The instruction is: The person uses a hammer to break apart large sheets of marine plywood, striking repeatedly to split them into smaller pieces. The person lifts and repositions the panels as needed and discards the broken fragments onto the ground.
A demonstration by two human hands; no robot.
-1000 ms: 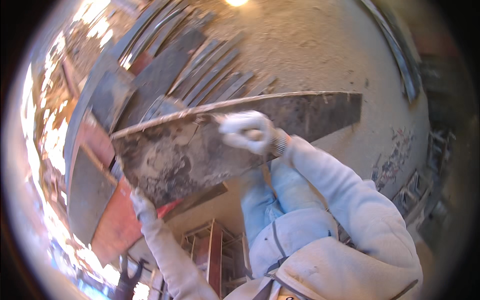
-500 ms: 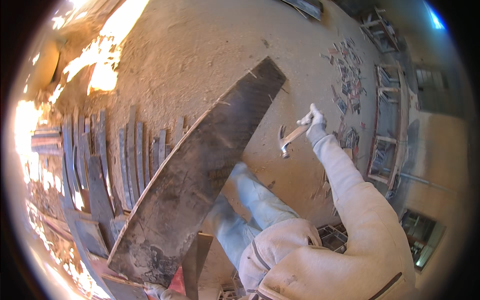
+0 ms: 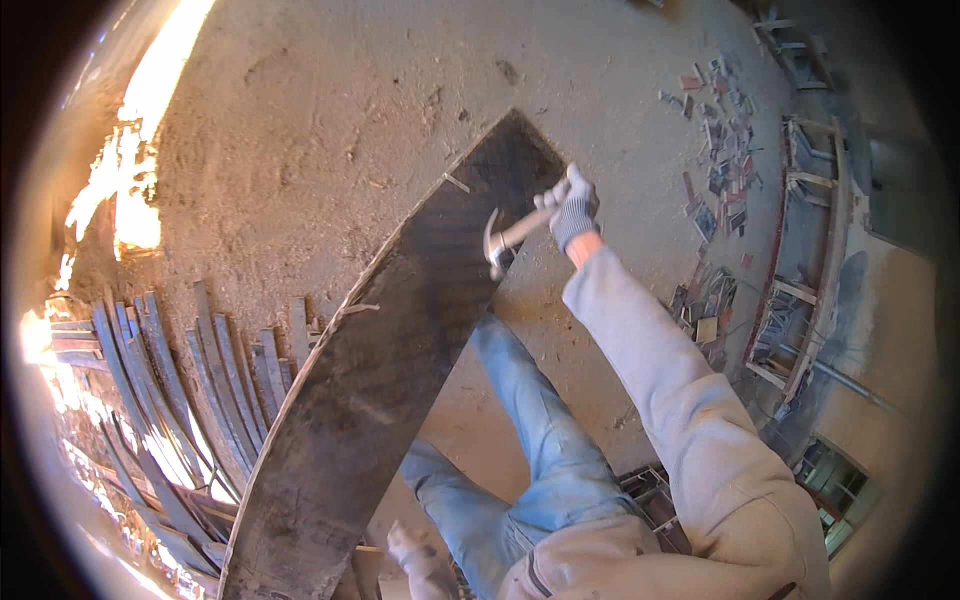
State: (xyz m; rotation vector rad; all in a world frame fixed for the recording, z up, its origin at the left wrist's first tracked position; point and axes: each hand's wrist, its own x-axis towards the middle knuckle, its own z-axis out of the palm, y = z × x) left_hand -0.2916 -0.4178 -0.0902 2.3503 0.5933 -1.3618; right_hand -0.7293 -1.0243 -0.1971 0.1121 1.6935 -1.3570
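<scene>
My right hand [image 3: 570, 207], in a light knitted work glove, is closed around the wooden handle of a claw hammer [image 3: 510, 237]. The hammer's metal head lies over the right edge of a long dark board [image 3: 400, 310]; whether it touches cannot be told. Splinters or bent nails stick out along the board's left edge and near its far end. Low in the picture, my gloved left hand [image 3: 408, 548] is just right of the board's near part, apart from it. Blur hides how its fingers are set.
Several narrow planks [image 3: 225, 380] lie on the dirt floor at left, partly sunlit. Scattered wood offcuts [image 3: 722, 150] lie at far right, beside a long wooden frame [image 3: 800, 260] along the wall. My legs [image 3: 540, 410] are right of the board.
My right hand has carried the hammer left, from beside the board to over its right edge. My left hand has left the board's near end and moved right. The view has shifted.
</scene>
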